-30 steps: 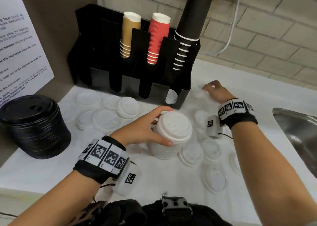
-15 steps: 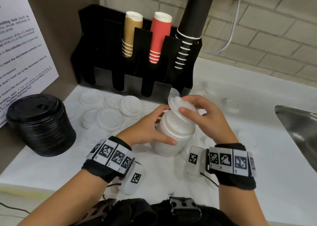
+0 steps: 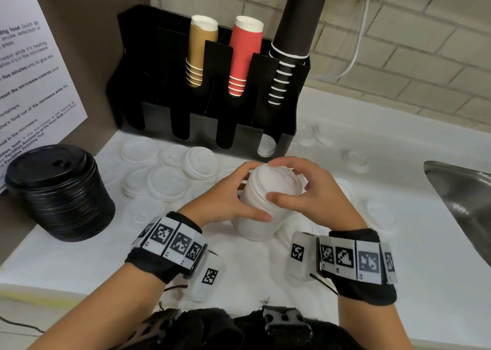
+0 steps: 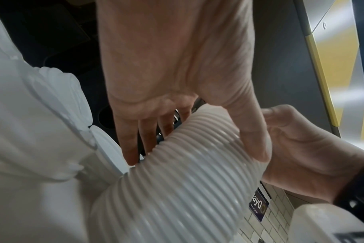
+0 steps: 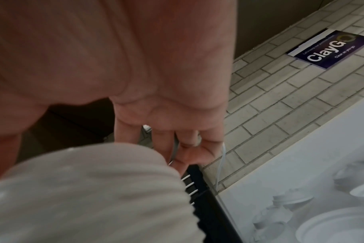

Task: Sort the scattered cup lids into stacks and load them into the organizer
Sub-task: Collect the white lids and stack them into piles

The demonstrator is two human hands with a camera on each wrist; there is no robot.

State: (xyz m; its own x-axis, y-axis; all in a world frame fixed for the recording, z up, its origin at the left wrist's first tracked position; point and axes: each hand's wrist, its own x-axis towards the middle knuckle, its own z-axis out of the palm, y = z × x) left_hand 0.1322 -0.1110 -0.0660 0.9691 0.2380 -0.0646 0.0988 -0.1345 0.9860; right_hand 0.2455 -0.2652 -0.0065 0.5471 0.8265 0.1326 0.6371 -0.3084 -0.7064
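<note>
Both hands' grips, left hand (image 3: 225, 203) and right hand (image 3: 313, 198), hold the white lid stack (image 3: 261, 211), loose lids (image 3: 164, 182) between it and the organizer (image 3: 164, 84).

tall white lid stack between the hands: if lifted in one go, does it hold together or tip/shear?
Probably light: thin plastic lids. The white lid stack is taller than it is wide, so likely tippy. Its nested ribbed rims may resist shearing, though smooth plastic could slip. The left hand grips its side and the right hand caps the top, suggesting it needs steadying.
</note>
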